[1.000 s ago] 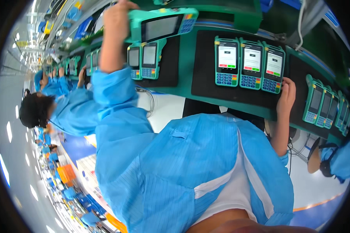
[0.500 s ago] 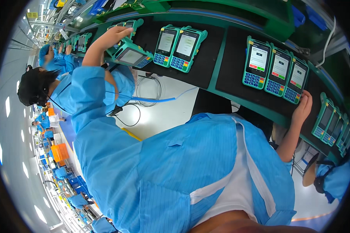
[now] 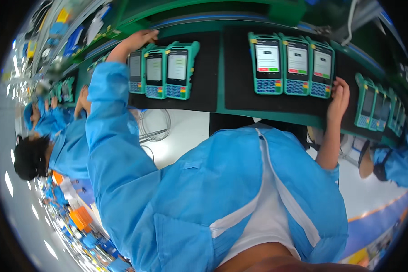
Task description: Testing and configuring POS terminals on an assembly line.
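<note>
On a dark mat to the left, three green-cased payment terminals stand in a row. My left hand (image 3: 139, 41) reaches over the top of the leftmost payment terminal (image 3: 135, 72), its fingers bent at the upper end; their contact is partly hidden. Beside it are a middle terminal (image 3: 154, 72) and a right terminal (image 3: 177, 68), both with lit screens. My right hand (image 3: 339, 97) rests with fingers extended by the lower right edge of another terminal (image 3: 321, 68), holding nothing. That one ends a second row of three, with two lit terminals (image 3: 267, 59) (image 3: 297, 63) to its left.
More terminals (image 3: 366, 106) with dark screens stand at the far right. A co-worker (image 3: 63, 149) sits close on my left; another person's sleeve (image 3: 396, 165) shows at right. A green ledge (image 3: 204, 13) runs behind the bench, and a white cable (image 3: 350, 22) hangs there.
The tilted terminal under my left hand now lines up beside the two others. My head view has turned, so the bench looks more level. My right hand stays beside the right-hand row.
</note>
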Demonstrator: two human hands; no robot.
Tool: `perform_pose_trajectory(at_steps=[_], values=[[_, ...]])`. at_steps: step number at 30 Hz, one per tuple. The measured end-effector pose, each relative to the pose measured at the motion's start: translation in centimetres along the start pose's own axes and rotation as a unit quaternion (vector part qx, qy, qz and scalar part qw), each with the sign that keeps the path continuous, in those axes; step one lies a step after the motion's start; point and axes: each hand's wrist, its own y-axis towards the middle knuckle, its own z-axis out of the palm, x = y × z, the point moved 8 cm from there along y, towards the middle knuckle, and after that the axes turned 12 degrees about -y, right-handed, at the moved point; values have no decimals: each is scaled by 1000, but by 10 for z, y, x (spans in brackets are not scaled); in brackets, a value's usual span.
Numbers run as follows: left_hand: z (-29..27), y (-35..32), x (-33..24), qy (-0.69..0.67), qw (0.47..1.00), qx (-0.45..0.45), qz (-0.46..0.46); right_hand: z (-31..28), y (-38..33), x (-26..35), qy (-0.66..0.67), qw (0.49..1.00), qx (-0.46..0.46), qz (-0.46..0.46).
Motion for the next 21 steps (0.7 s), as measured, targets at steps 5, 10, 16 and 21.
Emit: perform_pose_trajectory(at_steps=[5,10,16,21], values=[[28,-57,-122,-58,937,-256,230,9,2,22,50,996,73,28],[181,-104,-221,-99,879,-287,368,34,20,41,76,990,114,25],[243,-79,-224,-274,892,-239,267,38,28,60,9,991,133,9],[242,-77,-221,-270,886,-246,284,38,23,95,-129,984,101,-76]])
